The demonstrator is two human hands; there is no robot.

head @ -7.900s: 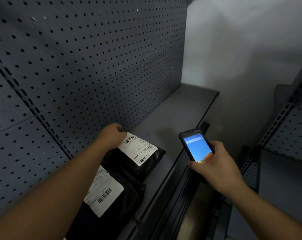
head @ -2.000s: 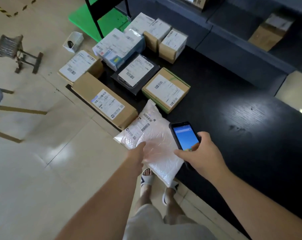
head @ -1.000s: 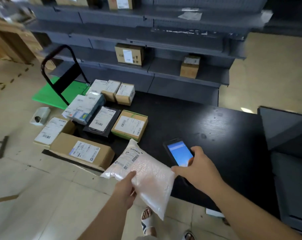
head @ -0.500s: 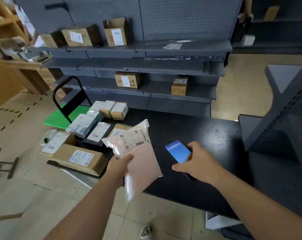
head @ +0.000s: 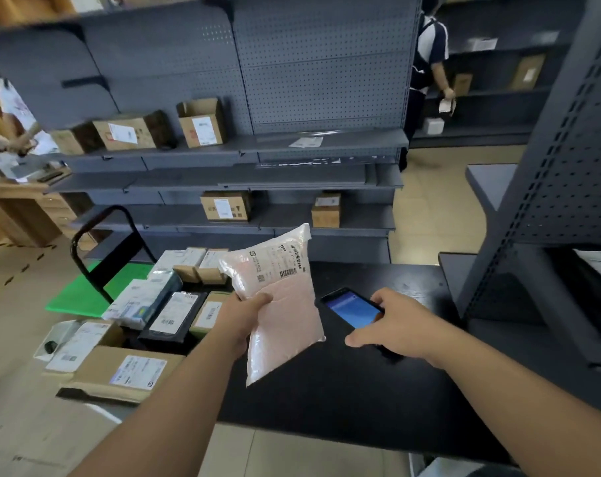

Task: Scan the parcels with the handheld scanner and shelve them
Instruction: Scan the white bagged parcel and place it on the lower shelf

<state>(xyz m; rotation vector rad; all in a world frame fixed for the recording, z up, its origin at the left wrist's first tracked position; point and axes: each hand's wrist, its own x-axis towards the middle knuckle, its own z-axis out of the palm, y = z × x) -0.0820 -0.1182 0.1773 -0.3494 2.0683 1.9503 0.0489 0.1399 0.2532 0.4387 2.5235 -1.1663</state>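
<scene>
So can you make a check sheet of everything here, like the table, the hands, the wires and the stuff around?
Surface: black table, boxes at its left end.
Job's things: white bubble mailer, label up, lifted above the table; handheld scanner, screen lit.
Clutter: labelled parcels; long cardboard box.
Hands: left hand grips the mailer; right hand holds the scanner.
Cables: nothing seen.
Surroundings: grey shelving with a few boxes; green trolley; another person at far shelves.
</scene>
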